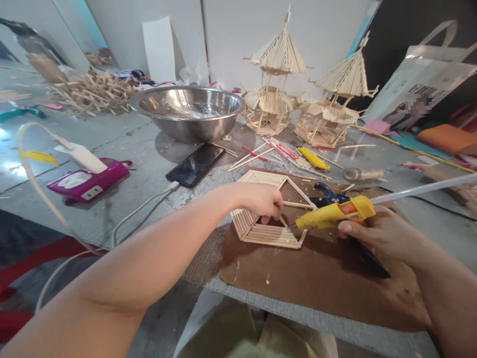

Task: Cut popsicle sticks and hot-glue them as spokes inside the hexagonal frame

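In my right hand (367, 231) is a yellow hot glue gun (335, 213) with a translucent glue stick (425, 190) in its back end. Its dark nozzle points left at a flat frame of thin wooden sticks (272, 234), several sides of which are filled with parallel sticks. My left hand (265, 199) reaches over this frame, fingers pinched together and pointing down at its inner edge. What the fingertips hold, if anything, is hidden. Brown board (268, 293) lies under the frame. Blue-handled cutters (330, 193) rest just behind the glue gun.
Two stick pagodas (278, 59) (345, 79) stand at the back beside a steel bowl (186, 109). A phone (196, 164) on a cable, a purple power strip (89, 180), a yellow utility knife (313, 159), loose sticks (251, 158) and a white bag (413, 84) lie around.
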Available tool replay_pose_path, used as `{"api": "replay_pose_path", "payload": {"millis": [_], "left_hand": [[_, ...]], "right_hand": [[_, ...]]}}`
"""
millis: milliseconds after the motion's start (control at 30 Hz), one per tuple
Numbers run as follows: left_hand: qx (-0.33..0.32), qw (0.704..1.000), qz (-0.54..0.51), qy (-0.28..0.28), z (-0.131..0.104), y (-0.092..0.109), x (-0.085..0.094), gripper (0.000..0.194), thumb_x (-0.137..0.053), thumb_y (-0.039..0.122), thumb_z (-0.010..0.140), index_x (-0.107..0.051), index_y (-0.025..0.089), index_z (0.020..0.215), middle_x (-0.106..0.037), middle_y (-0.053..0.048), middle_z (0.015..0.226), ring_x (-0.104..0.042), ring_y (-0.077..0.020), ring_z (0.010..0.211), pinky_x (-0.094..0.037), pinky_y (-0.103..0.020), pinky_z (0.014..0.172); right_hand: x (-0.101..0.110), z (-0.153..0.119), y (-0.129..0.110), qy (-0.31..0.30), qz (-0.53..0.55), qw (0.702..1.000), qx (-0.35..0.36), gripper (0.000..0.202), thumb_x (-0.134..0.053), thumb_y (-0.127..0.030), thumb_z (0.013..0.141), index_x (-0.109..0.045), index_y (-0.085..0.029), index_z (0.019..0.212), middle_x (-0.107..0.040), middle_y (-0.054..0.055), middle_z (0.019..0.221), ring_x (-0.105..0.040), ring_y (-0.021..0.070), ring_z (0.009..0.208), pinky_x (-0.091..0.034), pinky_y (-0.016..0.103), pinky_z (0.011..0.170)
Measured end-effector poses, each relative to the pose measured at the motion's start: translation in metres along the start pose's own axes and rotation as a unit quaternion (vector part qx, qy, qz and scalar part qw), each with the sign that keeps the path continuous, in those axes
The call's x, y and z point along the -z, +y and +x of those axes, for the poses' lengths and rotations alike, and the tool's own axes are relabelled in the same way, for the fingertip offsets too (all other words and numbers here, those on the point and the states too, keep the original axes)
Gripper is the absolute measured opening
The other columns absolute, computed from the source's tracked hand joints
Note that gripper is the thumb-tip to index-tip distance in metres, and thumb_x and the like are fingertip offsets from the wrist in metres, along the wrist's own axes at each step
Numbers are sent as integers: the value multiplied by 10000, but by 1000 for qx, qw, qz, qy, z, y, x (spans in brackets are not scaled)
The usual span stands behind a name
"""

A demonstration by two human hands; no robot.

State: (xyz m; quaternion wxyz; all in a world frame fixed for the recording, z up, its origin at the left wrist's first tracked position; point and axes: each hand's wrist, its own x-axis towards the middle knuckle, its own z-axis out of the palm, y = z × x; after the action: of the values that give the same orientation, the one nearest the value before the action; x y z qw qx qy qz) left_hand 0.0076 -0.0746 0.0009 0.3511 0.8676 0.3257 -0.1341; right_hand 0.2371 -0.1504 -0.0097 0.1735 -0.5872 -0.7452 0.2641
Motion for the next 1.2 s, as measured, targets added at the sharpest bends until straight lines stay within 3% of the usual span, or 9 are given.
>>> {"api": "replay_pose_path", "payload": {"millis": [667, 1200], "left_hand": [[-1, 1000, 2, -2, 0, -1, -1, 208, -429, 282, 687, -593, 154, 693, -625, -6, 617, -503, -92, 534, -344, -207, 521], [-1, 1000, 3, -3, 1, 0, -1, 205, -433, 284, 679, -590, 154, 682, -623, -4, 615, -507, -91, 539, -350, -203, 519]], "right_hand": [[-1, 1, 1, -22, 1, 999, -34, 397, -464, -559, 634, -563, -185, 544, -574, 4, 522, -497, 143, 501, -392, 240, 496], [-1, 2, 4, -17, -24, 999, -14, 377, -462, -532, 662, -612, -195, 586, -574, 9, 508, -503, 145, 477, -397, 245, 470]]}}
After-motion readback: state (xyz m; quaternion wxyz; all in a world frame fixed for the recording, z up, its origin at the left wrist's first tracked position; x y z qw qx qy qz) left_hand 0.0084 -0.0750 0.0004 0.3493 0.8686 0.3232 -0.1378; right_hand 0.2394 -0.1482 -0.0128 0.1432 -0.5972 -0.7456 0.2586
